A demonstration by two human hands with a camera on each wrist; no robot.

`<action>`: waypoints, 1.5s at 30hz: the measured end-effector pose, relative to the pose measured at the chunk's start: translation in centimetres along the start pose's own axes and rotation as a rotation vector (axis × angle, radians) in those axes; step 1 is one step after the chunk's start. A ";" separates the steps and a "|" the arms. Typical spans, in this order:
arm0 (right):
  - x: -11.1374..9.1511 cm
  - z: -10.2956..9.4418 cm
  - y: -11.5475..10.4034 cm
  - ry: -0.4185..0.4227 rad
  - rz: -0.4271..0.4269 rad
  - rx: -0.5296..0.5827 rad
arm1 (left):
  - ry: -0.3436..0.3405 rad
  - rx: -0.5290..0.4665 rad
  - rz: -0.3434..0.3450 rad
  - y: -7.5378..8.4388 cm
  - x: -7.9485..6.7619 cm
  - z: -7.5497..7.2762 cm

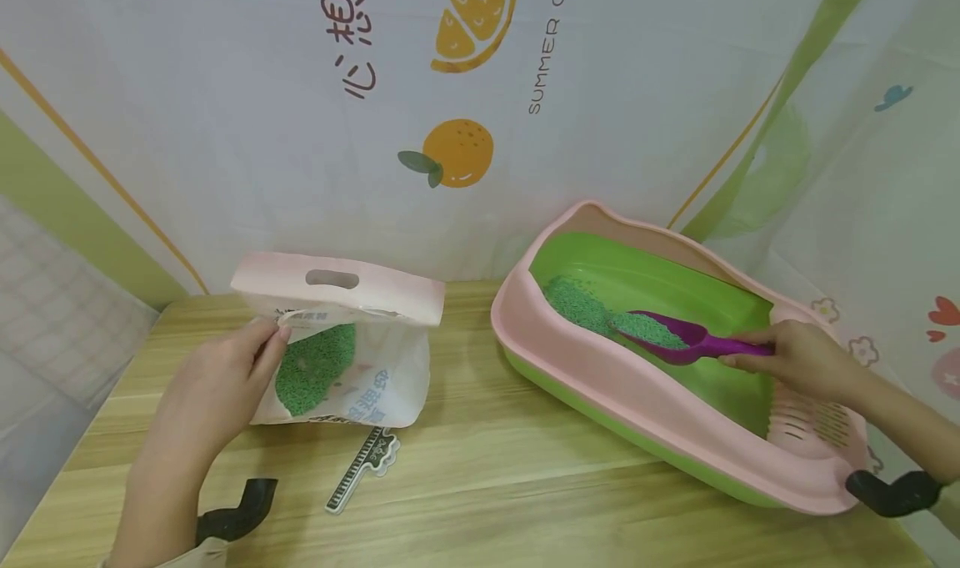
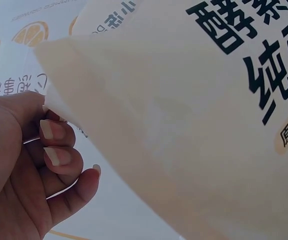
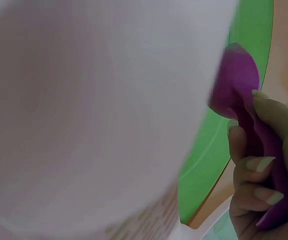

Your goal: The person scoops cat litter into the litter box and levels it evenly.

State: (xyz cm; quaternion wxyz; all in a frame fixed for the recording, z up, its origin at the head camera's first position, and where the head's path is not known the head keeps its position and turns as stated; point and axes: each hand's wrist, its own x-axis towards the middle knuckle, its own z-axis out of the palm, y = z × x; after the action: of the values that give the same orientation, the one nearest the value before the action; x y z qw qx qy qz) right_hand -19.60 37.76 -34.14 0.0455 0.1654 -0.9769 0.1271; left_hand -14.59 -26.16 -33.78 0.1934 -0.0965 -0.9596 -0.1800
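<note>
My right hand (image 1: 798, 359) grips the handle of a purple scoop (image 1: 693, 344) inside a pink-rimmed green litter box (image 1: 637, 409). Green granules fill the scoop, and a pile of the same cat litter (image 1: 576, 303) lies at the box's far left end. In the right wrist view, fingers (image 3: 254, 200) curl round the scoop's handle, while the box's pink rim covers much of that view. On the left, my left hand (image 1: 217, 384) pinches the open edge of a white litter bag (image 1: 393, 368). Green litter shows inside the bag. The left wrist view has the bag's printed panel (image 2: 149, 110) beside the hand.
A ruler-like strip (image 1: 363, 468) with a decorated end lies on the wooden table (image 1: 480, 485) in front of the bag. Behind the table hangs a white curtain (image 1: 262, 134) printed with oranges. The box's right end has a slotted step (image 1: 806, 422).
</note>
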 end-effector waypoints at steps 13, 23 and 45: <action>1.3 -0.3 -0.1 -0.124 0.020 0.005 | 0.006 -0.004 0.003 -0.1 -0.1 0.1; 2.6 -0.8 -0.3 -0.202 -0.003 -0.001 | 0.014 -0.001 0.005 0.0 -0.1 0.1; 8.3 -4.5 -2.7 -0.481 -0.004 -0.050 | 0.012 0.012 0.015 -0.1 -0.1 -0.2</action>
State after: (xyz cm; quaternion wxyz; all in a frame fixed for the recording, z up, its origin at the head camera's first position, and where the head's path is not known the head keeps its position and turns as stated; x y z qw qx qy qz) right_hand -26.28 33.95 -28.10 -0.1842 0.1915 -0.9622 0.0596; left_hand -14.47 -26.39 -33.64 0.2011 -0.1012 -0.9587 -0.1736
